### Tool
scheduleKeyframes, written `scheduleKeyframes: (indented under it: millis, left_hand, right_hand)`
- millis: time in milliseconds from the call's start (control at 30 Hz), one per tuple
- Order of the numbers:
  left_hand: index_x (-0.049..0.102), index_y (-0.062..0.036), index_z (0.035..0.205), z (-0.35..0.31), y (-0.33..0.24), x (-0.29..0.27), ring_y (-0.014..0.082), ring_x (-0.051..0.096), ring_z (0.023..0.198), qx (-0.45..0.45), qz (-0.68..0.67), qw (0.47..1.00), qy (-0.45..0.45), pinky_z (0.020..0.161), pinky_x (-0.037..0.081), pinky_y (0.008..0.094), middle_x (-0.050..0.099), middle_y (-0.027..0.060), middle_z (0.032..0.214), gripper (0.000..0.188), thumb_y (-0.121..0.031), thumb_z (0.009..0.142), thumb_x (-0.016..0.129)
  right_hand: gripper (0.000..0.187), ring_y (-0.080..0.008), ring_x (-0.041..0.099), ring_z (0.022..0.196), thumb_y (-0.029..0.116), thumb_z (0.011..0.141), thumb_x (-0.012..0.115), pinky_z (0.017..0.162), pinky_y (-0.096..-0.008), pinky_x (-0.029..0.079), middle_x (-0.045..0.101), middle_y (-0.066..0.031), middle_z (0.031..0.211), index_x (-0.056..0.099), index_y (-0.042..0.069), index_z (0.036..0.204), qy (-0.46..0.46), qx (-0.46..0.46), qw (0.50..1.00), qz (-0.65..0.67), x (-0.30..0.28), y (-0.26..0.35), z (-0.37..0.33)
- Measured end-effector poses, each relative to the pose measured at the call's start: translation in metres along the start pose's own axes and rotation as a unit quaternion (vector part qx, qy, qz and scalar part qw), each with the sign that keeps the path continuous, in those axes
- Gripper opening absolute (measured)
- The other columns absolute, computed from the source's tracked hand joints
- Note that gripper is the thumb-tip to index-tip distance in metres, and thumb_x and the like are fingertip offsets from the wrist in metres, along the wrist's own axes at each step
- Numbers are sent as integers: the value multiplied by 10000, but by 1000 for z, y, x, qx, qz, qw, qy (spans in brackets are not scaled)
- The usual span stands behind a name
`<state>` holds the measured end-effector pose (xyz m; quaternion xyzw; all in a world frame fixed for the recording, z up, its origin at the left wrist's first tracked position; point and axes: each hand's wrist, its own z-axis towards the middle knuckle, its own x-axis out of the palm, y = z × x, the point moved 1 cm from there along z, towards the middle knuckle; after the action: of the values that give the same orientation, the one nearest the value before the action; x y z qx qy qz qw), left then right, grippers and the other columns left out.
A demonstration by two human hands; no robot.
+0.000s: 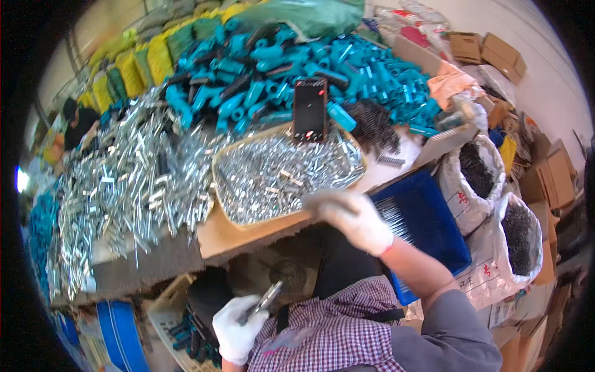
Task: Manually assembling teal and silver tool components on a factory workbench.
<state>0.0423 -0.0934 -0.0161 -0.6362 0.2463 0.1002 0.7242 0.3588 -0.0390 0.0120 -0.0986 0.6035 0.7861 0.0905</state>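
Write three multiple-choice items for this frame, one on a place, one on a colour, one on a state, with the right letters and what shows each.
1. Where does the dark phone lie?
A. at the far rim of the tray of small metal parts
B. in the blue bin
C. on the person's lap

2. What colour are the plastic handles heaped behind the tray?
A. red
B. teal
C. white

3. What is the state of the left hand?
A. open and empty
B. resting flat on the bench
C. closed around a slim metal piece

Answers:
1 A: the phone sits at the tray's far edge, between the small parts and the handle heap.
2 B: the whole heap is blue-green.
3 C: the gloved fingers wrap the piece low over the lap, while the right hand reaches to the tray's near rim beside the blue bin.
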Motion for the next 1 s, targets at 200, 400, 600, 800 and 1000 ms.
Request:
scheduleKeyframes:
  millis: [200,400,600,800,1000]
  left_hand:
    - [673,73,1122,-6,3,-1,138,645,898,-59,-66,996,33,823,515,256,707,93,1011,288,30,843,729]
    - [666,66,1151,-5,-4,2,151,657,897,-82,-92,992,31,823,520,267,710,101,1016,317,1,849,736]
    - [676,53,1137,1,-17,4,147,656,898,-109,-96,989,7,820,517,264,710,89,1002,315,-9,837,747]
    - [698,27,1099,14,-26,10,145,666,878,-100,-52,993,26,824,525,280,725,92,999,310,-49,808,775]
    - [704,10,1093,32,-26,14,141,671,877,-92,-20,995,46,823,530,283,732,86,989,309,-66,805,785]
  right_hand:
    - [196,-282,685,987,138,895,621,887,-352,522,712,-153,1015,720,24,1019,-276,-103,901,-319,-150,-47,80]
    - [230,-335,667,1030,235,868,621,921,-424,512,704,-176,1055,750,89,990,-365,87,810,-450,-267,-93,136]
    - [306,-349,629,1113,287,898,624,976,-456,491,657,-163,1201,693,134,1155,-396,195,731,-521,-283,-101,193]
    - [487,-321,576,1170,453,891,658,970,-450,474,634,-140,1222,630,87,1211,-380,199,666,-610,-295,-114,232]
    - [552,-296,536,1229,537,869,652,1004,-446,442,608,-118,1283,670,92,1195,-362,276,623,-637,-302,-126,248]
